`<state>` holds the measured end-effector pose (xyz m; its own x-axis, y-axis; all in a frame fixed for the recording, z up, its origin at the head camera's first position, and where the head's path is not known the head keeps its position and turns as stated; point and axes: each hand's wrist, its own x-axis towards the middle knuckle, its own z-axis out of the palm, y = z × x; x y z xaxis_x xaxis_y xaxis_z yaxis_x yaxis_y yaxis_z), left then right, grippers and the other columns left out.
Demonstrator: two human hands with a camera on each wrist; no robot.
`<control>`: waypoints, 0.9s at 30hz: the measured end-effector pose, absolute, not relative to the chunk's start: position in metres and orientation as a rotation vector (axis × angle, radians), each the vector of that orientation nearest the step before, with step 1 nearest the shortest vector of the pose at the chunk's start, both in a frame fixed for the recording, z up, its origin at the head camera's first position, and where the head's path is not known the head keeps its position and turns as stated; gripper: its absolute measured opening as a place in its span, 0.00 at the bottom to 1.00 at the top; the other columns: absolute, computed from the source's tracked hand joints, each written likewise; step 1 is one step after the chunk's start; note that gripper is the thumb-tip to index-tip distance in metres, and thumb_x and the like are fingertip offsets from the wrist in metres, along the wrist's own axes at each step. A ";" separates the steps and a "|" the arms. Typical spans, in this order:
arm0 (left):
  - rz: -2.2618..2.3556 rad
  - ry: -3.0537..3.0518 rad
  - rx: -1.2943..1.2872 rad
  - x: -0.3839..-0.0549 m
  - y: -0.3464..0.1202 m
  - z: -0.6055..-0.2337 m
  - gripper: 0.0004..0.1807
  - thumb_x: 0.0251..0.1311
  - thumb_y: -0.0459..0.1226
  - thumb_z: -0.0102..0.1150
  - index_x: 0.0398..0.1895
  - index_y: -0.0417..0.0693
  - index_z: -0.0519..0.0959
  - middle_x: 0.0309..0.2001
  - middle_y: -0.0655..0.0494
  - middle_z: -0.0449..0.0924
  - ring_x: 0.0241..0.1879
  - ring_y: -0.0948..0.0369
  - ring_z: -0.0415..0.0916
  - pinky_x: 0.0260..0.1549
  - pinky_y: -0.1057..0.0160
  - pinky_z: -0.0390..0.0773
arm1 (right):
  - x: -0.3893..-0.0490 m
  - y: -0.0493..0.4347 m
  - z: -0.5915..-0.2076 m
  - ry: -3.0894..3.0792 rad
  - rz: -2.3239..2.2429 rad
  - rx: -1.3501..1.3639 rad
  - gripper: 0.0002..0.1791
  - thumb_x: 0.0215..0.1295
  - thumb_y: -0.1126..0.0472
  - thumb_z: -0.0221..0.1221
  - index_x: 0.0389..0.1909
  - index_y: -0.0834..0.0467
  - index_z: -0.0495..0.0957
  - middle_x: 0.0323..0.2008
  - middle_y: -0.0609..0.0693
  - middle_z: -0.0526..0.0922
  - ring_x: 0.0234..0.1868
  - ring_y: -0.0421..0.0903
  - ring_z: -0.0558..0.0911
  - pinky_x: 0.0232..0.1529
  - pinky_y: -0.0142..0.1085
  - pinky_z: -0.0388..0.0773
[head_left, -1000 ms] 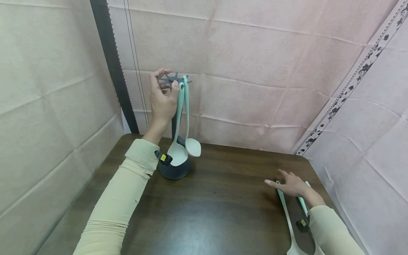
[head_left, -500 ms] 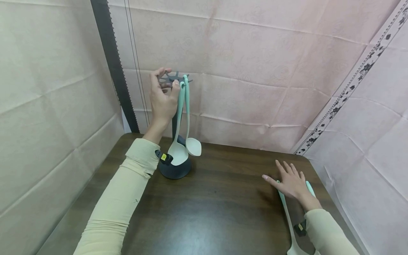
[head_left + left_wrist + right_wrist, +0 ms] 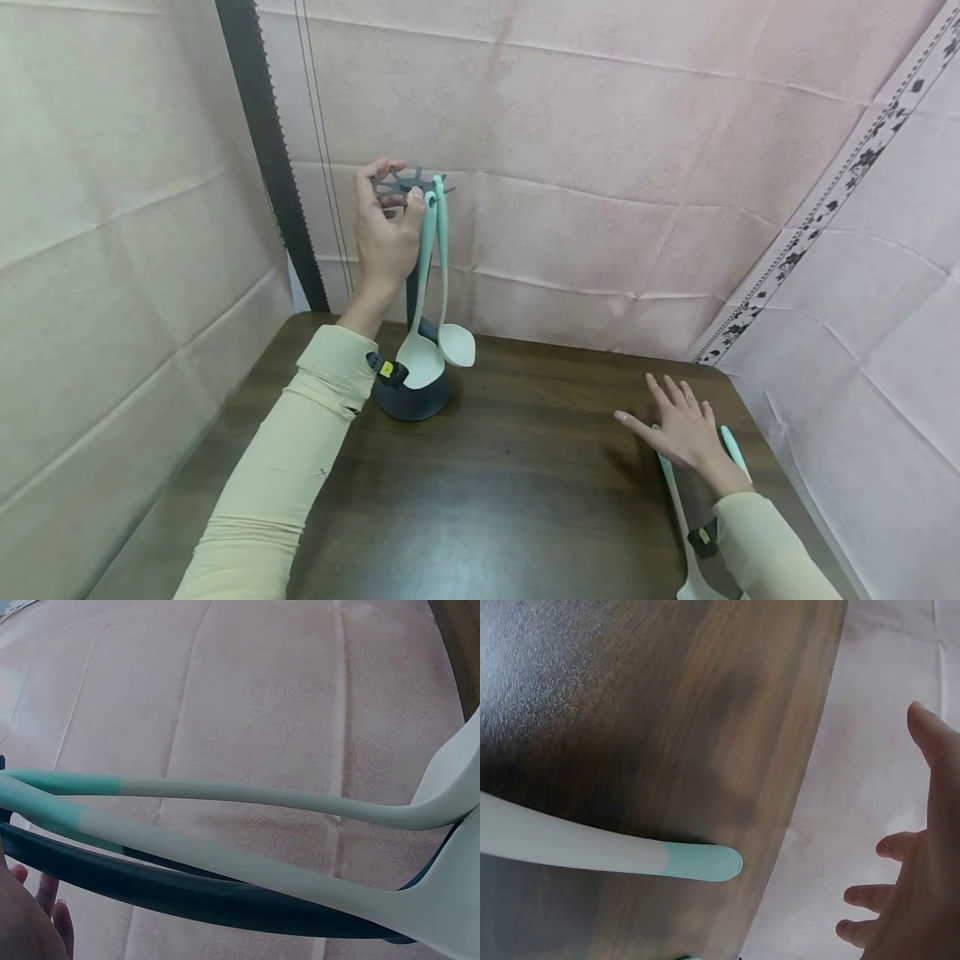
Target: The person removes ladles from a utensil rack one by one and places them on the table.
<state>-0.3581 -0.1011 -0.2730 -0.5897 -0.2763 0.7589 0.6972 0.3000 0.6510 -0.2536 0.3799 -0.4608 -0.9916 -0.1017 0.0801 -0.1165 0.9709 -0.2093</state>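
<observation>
My left hand (image 3: 384,237) grips the hooked top (image 3: 415,182) of a dark utensil stand (image 3: 412,404), thumb in front and fingers bent around the far side. From its hooks hang two white utensils with mint handles: a broad-headed one (image 3: 422,360) and a ladle (image 3: 457,344). The left wrist view shows their handles beside the dark post (image 3: 172,889). At the right, my right hand (image 3: 686,433) is spread over two similar utensils lying on the table, one long-handled (image 3: 678,508), the other (image 3: 735,450) partly hidden by the forearm. Nothing is in that hand.
The brown wooden table (image 3: 510,467) has cloth-covered walls on its left, back and right. The stand is close to the back edge, left of the middle. In the right wrist view a mint handle end (image 3: 705,862) points toward the table edge.
My right hand has lifted and turned, its fingers spreading and pointing farther up toward the back of the table. My left hand and the hanging utensils have stayed in place.
</observation>
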 end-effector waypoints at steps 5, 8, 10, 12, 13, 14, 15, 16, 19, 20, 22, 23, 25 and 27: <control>-1.432 -1.709 -0.381 -0.359 -0.100 -0.273 0.35 0.65 0.54 0.54 0.72 0.49 0.66 0.69 0.64 0.76 0.49 0.58 0.81 0.55 0.54 0.75 | -0.250 0.376 -0.460 -3.039 0.342 0.181 0.60 0.68 0.22 0.51 0.86 0.58 0.46 0.82 0.73 0.48 0.81 0.76 0.44 0.70 0.79 0.36; -1.453 -1.697 -0.378 -0.359 -0.098 -0.273 0.35 0.65 0.52 0.54 0.72 0.46 0.65 0.69 0.61 0.75 0.50 0.55 0.80 0.57 0.50 0.76 | -0.250 0.373 -0.459 -3.024 0.352 0.192 0.60 0.68 0.22 0.52 0.86 0.58 0.46 0.82 0.73 0.48 0.81 0.75 0.44 0.70 0.78 0.37; -1.468 -1.685 -0.380 -0.359 -0.096 -0.272 0.35 0.65 0.51 0.54 0.72 0.45 0.65 0.70 0.60 0.75 0.51 0.53 0.80 0.57 0.49 0.76 | -0.250 0.371 -0.457 -3.013 0.355 0.195 0.60 0.68 0.22 0.52 0.86 0.57 0.46 0.82 0.72 0.48 0.81 0.75 0.44 0.71 0.78 0.37; -1.480 -1.671 -0.386 -0.359 -0.095 -0.272 0.35 0.65 0.50 0.55 0.72 0.44 0.65 0.70 0.58 0.75 0.51 0.52 0.80 0.56 0.50 0.77 | -0.251 0.368 -0.454 -3.003 0.367 0.201 0.60 0.68 0.23 0.52 0.86 0.56 0.46 0.82 0.72 0.48 0.81 0.75 0.44 0.71 0.77 0.38; -1.484 -1.663 -0.390 -0.360 -0.095 -0.272 0.35 0.65 0.50 0.55 0.72 0.44 0.65 0.70 0.57 0.76 0.50 0.51 0.80 0.55 0.52 0.77 | -0.251 0.366 -0.452 -3.000 0.375 0.203 0.60 0.68 0.23 0.52 0.87 0.56 0.46 0.82 0.71 0.48 0.81 0.74 0.44 0.71 0.78 0.38; -1.480 -1.660 -0.397 -0.359 -0.095 -0.272 0.35 0.65 0.51 0.55 0.72 0.44 0.65 0.70 0.59 0.76 0.50 0.53 0.80 0.54 0.55 0.77 | -0.251 0.364 -0.450 -2.997 0.382 0.206 0.59 0.68 0.23 0.53 0.87 0.55 0.45 0.82 0.71 0.48 0.81 0.74 0.44 0.71 0.77 0.38; -1.478 -1.659 -0.400 -0.360 -0.095 -0.272 0.35 0.65 0.51 0.55 0.72 0.45 0.66 0.70 0.59 0.76 0.49 0.54 0.80 0.53 0.58 0.77 | -0.251 0.362 -0.447 -2.994 0.388 0.212 0.59 0.68 0.23 0.53 0.87 0.55 0.45 0.82 0.71 0.48 0.81 0.74 0.44 0.71 0.77 0.39; -1.476 -1.656 -0.403 -0.360 -0.095 -0.273 0.35 0.65 0.51 0.54 0.72 0.44 0.66 0.70 0.59 0.76 0.49 0.55 0.80 0.52 0.60 0.76 | -0.252 0.359 -0.444 -2.992 0.394 0.219 0.59 0.68 0.23 0.53 0.87 0.55 0.45 0.83 0.70 0.48 0.82 0.73 0.44 0.71 0.77 0.39; -1.473 -1.656 -0.404 -0.360 -0.095 -0.273 0.34 0.65 0.51 0.54 0.71 0.45 0.66 0.70 0.62 0.76 0.49 0.57 0.79 0.51 0.63 0.75 | -0.253 0.352 -0.434 -2.979 0.397 0.237 0.59 0.68 0.23 0.53 0.87 0.54 0.44 0.83 0.69 0.48 0.82 0.72 0.45 0.72 0.77 0.39; -1.474 -1.658 -0.403 -0.360 -0.095 -0.273 0.34 0.66 0.51 0.54 0.71 0.45 0.66 0.70 0.62 0.76 0.48 0.57 0.79 0.51 0.64 0.75 | -0.254 0.350 -0.431 -2.973 0.396 0.241 0.59 0.68 0.23 0.53 0.87 0.54 0.44 0.83 0.69 0.48 0.82 0.72 0.45 0.72 0.76 0.39; -1.478 -1.651 -0.401 -0.360 -0.095 -0.273 0.34 0.65 0.51 0.54 0.71 0.46 0.66 0.69 0.64 0.76 0.47 0.57 0.79 0.50 0.65 0.75 | -0.257 0.345 -0.426 -2.960 0.397 0.247 0.59 0.68 0.23 0.54 0.87 0.53 0.44 0.83 0.68 0.48 0.82 0.72 0.45 0.72 0.76 0.40; -1.482 -1.645 -0.401 -0.360 -0.095 -0.273 0.34 0.65 0.51 0.54 0.71 0.46 0.66 0.69 0.64 0.76 0.47 0.57 0.79 0.49 0.65 0.75 | -0.258 0.342 -0.423 -2.954 0.399 0.251 0.59 0.67 0.23 0.54 0.87 0.52 0.44 0.83 0.68 0.48 0.82 0.72 0.45 0.72 0.76 0.40; -1.489 -1.633 -0.404 -0.359 -0.095 -0.273 0.34 0.65 0.50 0.54 0.71 0.45 0.66 0.69 0.62 0.76 0.46 0.56 0.80 0.48 0.65 0.76 | -0.261 0.336 -0.418 -2.945 0.411 0.261 0.59 0.67 0.23 0.54 0.87 0.51 0.43 0.83 0.68 0.48 0.82 0.71 0.45 0.72 0.77 0.41; -1.500 -1.630 -0.404 -0.359 -0.095 -0.273 0.34 0.65 0.50 0.54 0.71 0.45 0.66 0.69 0.61 0.76 0.45 0.56 0.80 0.47 0.64 0.76 | -0.264 0.329 -0.414 -2.933 0.419 0.273 0.59 0.67 0.22 0.54 0.87 0.49 0.43 0.84 0.67 0.48 0.83 0.70 0.44 0.71 0.77 0.41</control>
<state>-0.3593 -0.0951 -0.2726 -0.5770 -0.3061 0.7572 0.7293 0.2241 0.6464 -0.2644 0.3291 -0.4140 -0.9695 -0.1562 0.1887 -0.2028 0.9439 -0.2608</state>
